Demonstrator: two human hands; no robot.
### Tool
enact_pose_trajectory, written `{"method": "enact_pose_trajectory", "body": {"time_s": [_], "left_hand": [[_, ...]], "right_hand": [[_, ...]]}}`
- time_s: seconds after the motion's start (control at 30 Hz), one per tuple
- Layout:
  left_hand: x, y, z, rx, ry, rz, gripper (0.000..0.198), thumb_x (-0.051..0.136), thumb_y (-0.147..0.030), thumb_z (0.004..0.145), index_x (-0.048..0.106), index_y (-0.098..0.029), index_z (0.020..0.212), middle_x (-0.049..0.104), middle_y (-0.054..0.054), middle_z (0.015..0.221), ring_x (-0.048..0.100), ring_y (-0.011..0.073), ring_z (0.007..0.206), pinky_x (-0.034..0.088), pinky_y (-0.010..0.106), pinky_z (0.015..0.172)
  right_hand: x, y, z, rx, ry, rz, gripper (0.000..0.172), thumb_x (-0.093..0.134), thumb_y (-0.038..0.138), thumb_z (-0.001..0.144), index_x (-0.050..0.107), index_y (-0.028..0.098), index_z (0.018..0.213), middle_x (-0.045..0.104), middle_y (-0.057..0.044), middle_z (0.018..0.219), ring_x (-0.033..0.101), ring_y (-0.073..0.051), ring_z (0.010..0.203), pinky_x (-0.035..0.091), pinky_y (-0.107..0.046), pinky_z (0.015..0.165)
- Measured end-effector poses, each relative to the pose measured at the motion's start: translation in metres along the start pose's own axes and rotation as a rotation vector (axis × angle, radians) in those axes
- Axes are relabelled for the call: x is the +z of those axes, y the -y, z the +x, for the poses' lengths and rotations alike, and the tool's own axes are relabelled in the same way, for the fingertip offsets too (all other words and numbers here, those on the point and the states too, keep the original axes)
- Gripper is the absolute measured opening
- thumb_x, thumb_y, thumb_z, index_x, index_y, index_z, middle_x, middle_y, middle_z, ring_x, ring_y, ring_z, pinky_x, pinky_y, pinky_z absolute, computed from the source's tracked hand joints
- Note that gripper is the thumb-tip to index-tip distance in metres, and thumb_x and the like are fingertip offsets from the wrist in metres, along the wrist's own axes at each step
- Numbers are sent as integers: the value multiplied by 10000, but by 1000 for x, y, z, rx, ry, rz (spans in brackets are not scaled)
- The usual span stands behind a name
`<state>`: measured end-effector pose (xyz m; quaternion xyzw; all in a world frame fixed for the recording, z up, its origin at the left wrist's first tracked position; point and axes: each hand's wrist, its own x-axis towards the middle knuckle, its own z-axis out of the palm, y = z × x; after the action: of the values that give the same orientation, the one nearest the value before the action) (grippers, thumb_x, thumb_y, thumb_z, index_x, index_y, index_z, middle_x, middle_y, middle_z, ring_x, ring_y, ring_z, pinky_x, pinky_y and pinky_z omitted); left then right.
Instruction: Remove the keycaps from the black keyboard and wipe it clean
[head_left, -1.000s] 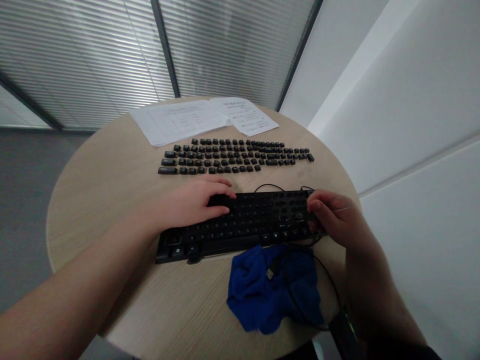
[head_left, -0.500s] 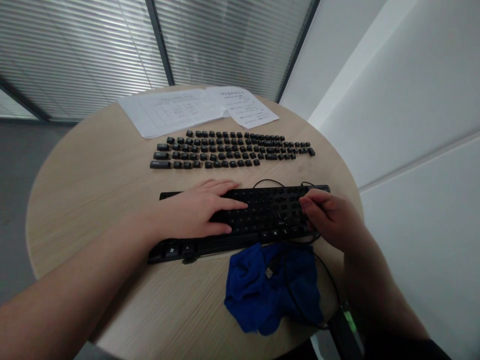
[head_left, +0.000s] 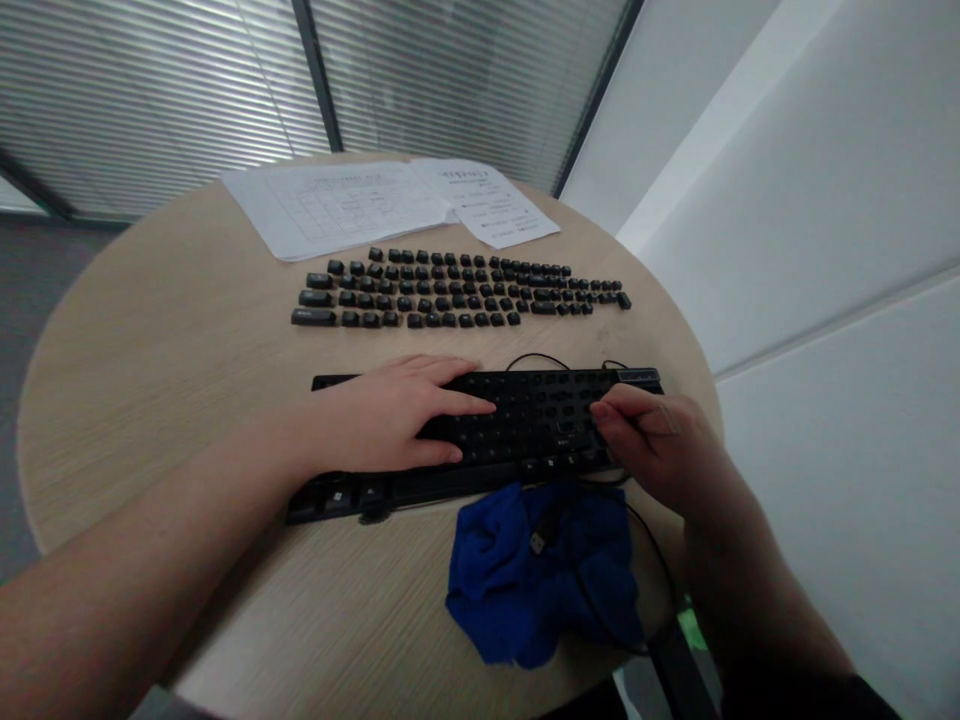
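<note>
A black keyboard (head_left: 525, 420) with most keycaps removed lies across the round wooden table (head_left: 172, 340). My left hand (head_left: 390, 415) rests flat on its left middle, fingers stretched out. My right hand (head_left: 652, 440) is curled at the keyboard's right end, fingertips pinched over a small wire tool that I can barely make out. Rows of loose black keycaps (head_left: 450, 292) are laid out on the table beyond the keyboard.
A crumpled blue cloth (head_left: 540, 580) lies at the near edge with the keyboard's black cable and USB plug (head_left: 538, 543) across it. Printed paper sheets (head_left: 390, 200) lie at the far side. Window blinds and a white wall surround the table.
My left hand has slid right along the keyboard and flattened out. My right hand has shifted slightly inward over the right end. The view has tilted a little.
</note>
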<state>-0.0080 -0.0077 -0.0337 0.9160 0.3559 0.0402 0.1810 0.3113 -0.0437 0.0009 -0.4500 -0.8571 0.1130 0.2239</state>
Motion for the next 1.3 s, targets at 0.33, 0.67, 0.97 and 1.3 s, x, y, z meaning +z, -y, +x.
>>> {"method": "enact_pose_trajectory", "body": {"time_s": [0.33,0.67,0.97,1.3], "left_hand": [[-3,-3,0,3,4,24,556,715,-461,959,638,-347,1498,433,99,1709,466,379,1524,358,535,1260],[-3,-4,1,11,6,11,565,738,-438,951,642,-338,1498,459,140,1683,470,394,1522,363,555,1257],[-2,-2,1,26,-10,17,567,737,-454,943,645,-343,1492,490,126,1659,504,384,1488,384,552,1242],[-5,-8,3,-20,29,11,571,741,-451,943,644,-339,1495,468,130,1676,484,387,1507,372,547,1251]], "right_hand": [[3,4,1,-58,0,16,381,521,288,1074,499,218,700,530,56,564,532,-85,491,354,-216,502],[9,3,1,-53,6,22,388,531,301,1061,528,220,682,559,43,560,555,-100,497,364,-229,513],[12,-15,-8,260,63,188,403,509,446,1077,551,242,732,673,21,557,620,-139,467,419,-233,470],[14,0,-12,122,45,30,426,511,419,1063,506,235,679,632,9,570,574,-135,502,364,-253,498]]}}
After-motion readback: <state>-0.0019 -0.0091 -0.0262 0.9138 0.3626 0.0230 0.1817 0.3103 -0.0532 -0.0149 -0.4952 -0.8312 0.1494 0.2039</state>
